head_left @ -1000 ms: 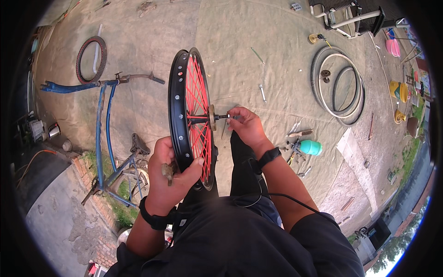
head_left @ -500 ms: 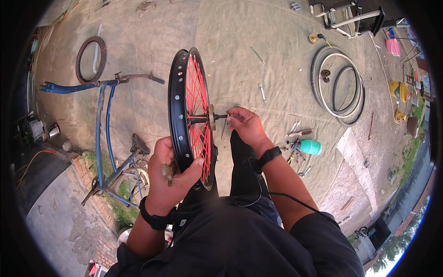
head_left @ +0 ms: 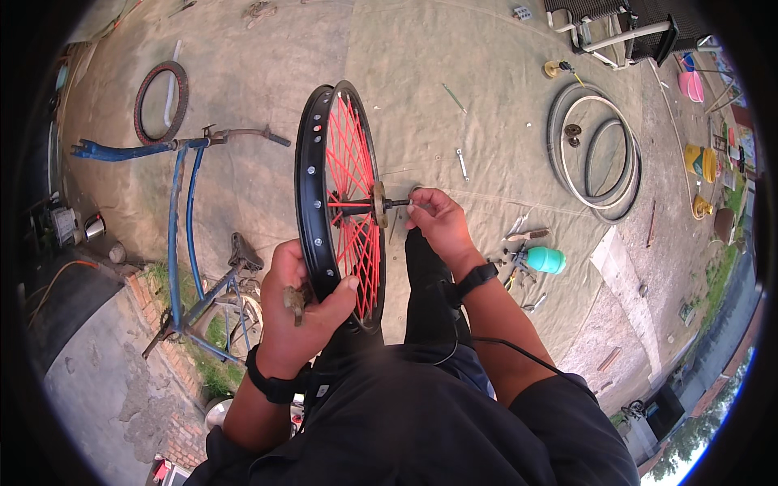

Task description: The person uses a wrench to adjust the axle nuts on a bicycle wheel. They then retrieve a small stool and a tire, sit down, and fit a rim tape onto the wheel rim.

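Observation:
A bicycle wheel (head_left: 312, 174) with a black rim, red spokes and no tyre stands upright before me. My left hand (head_left: 300, 324) is closed on its lower near rim, thumb pressed over the edge. Against that hand lies a small brownish lump (head_left: 295, 303), whose kind I cannot make out. A thin dark axle (head_left: 395, 202) juts rightward from the hub, past a rusty-looking round flange (head_left: 379, 204). At the axle's outer end, my right hand (head_left: 442, 225) pinches with thumb and forefinger. Its fingertips hide whatever else may sit there.
On the left lie a blue bicycle frame (head_left: 176, 235) and a tyre (head_left: 140, 97). Farther right are more tyres and a rim (head_left: 565, 174), a wrench (head_left: 462, 164), and a green container (head_left: 546, 259) beside scattered tools. A chair (head_left: 624, 40) stands at the far right.
The wheel has turned slightly, so more of its spoked right side shows. Hub, axle and my right hand have shifted a little to the right. My left hand keeps its hold.

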Available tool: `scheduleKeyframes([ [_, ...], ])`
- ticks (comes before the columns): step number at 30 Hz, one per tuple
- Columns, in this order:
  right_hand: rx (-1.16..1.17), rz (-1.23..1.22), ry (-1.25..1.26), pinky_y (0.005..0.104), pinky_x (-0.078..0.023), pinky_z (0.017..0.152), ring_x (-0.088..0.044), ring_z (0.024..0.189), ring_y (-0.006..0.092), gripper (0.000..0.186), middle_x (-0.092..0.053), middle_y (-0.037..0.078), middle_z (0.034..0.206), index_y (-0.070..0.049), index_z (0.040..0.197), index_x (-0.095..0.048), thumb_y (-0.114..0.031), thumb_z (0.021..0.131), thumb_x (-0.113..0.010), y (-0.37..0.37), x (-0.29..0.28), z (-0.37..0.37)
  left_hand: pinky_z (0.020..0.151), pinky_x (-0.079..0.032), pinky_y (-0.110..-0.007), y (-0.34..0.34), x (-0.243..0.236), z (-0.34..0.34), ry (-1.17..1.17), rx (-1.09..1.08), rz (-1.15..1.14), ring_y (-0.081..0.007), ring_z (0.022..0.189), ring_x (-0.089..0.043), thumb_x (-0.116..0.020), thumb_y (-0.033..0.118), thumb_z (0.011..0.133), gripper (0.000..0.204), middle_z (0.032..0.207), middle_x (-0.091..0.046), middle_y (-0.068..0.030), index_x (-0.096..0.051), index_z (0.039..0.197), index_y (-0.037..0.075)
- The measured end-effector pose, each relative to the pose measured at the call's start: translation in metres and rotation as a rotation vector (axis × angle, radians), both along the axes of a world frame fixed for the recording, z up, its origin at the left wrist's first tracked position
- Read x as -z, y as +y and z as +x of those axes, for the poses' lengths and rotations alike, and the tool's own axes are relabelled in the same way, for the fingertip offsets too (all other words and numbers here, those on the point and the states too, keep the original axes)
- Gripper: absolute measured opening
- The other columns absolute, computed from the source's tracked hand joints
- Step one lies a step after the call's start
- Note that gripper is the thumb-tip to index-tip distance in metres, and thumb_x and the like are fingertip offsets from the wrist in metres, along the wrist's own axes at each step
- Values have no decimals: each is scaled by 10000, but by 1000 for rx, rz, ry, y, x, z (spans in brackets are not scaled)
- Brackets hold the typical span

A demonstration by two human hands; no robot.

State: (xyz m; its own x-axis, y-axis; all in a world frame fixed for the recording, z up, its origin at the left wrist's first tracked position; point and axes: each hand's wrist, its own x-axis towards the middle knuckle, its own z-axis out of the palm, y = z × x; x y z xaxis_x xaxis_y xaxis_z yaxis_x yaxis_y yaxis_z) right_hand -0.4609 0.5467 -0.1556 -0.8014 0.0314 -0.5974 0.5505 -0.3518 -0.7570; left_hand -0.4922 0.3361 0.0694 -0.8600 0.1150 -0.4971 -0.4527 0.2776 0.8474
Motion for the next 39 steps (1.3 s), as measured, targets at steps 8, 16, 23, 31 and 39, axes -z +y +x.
scheduleKeyframes([
  [8,-52,37,20,241,-550,735,-660,793,112,215,-649,17,1050,-14,1132,-630,58,930,-641,2,-4,-3,725,-510,-222,2,3,3,4,4,9,-52,806,-600,-745,-40,834,418,924,-624,-26,-484,1161,-35],
  [16,-137,131,18,236,-555,715,-659,806,86,219,-665,7,1027,-14,1134,-638,53,925,-641,1,-3,-1,747,-532,-238,4,1,2,-12,-7,36,-70,845,-636,-728,-53,845,400,950,-652,-54,-477,1157,-42],
  [23,-158,160,24,229,-566,704,-659,800,77,214,-668,3,1018,-12,1131,-640,45,925,-649,2,-5,-2,726,-518,-226,3,3,3,-8,-3,5,-55,812,-609,-738,-44,841,402,920,-628,-35,-482,1151,-41],
  [31,-108,144,63,243,-522,601,-676,690,96,202,-670,20,951,-39,1118,-691,-34,917,-687,1,7,2,743,-532,-238,7,-1,0,-9,1,33,-73,845,-638,-740,-34,847,402,956,-656,-68,-476,1151,-47],
  [39,-169,163,-17,255,-523,617,-655,664,105,205,-676,34,869,7,1114,-679,-117,952,-696,2,-6,-4,739,-543,-242,8,-2,0,-9,4,44,-78,834,-648,-735,-36,847,392,955,-665,-72,-480,1145,-49],
])
